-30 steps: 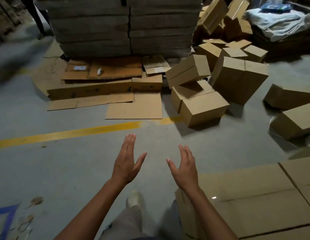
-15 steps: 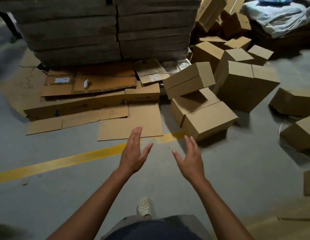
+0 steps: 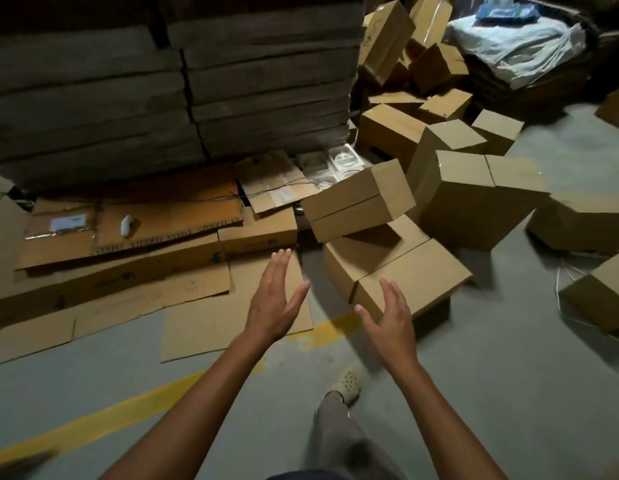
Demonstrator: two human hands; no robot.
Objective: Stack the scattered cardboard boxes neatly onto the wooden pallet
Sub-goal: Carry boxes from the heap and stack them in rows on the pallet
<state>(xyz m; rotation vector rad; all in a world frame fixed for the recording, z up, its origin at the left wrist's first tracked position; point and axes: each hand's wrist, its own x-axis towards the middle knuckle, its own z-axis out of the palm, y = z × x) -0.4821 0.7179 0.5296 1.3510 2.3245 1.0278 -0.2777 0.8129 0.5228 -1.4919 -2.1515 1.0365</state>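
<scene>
Head view | nearest box (image 3: 413,275) long axis near-left to far-right | left hand (image 3: 271,306), right hand (image 3: 391,323) released

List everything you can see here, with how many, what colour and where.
Boxes: over ten, brown, tumbled on the floor, centre to right.
Flat sheets: several, brown, on the floor at left.
Stack: one, dark brown, behind the sheets.
Line: one, yellow, across the floor.
Bag: one, white, top right.
Shoe: one, pale, bottom centre.
Left hand: one, open, empty, over the sheets.
Right hand: one, open, empty, in front of the boxes.
</scene>
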